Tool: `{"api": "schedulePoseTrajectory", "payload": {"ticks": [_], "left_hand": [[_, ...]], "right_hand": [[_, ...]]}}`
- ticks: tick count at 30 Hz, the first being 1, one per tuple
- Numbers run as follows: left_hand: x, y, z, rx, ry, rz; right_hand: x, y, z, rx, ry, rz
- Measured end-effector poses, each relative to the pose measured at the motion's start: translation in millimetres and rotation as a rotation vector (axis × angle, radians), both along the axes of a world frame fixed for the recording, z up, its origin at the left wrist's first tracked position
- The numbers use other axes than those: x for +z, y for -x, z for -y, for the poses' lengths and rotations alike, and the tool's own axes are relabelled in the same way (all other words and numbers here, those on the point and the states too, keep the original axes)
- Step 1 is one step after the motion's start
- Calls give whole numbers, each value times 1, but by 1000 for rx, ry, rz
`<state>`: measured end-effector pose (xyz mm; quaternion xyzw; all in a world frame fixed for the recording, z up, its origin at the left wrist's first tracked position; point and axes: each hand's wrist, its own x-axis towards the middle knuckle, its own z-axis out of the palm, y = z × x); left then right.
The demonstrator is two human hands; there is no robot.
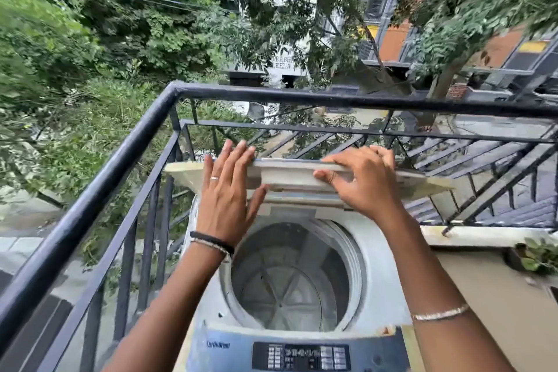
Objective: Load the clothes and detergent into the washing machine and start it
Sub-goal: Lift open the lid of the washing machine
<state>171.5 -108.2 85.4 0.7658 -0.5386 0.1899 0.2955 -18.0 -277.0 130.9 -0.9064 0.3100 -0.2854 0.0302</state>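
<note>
A top-loading washing machine [380, 254] stands on a balcony with its folding lid [296, 174] raised upright at the back. The round drum [290, 290] lies exposed and holds no clothes. My left hand [226, 193] rests flat against the lid's left part, fingers spread. My right hand [362, 181] grips the lid's top edge, fingers hooked over it. The control panel [302, 356] with its buttons sits at the near edge. No clothes or detergent are in view.
A black metal railing [126, 142] runs close along the left and behind the machine. A potted plant [537, 257] sits on the ledge to the right. Trees and buildings lie beyond.
</note>
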Motion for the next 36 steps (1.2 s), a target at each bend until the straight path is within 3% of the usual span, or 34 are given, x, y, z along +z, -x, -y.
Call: {"api": "schedulePoseTrajectory", "payload": {"ticks": [8, 18, 25, 36], "left_hand": [[25, -64, 90, 6, 44, -34], [30, -103, 149, 33, 23, -111], [36, -110, 156, -3, -83, -174], [38, -86, 122, 18, -140, -76]], "right_hand": [[11, -68, 80, -34, -18, 304], [10, -114, 136, -106, -82, 356], [20, -118, 139, -129, -151, 296], [28, -96, 113, -119, -178, 89]]}}
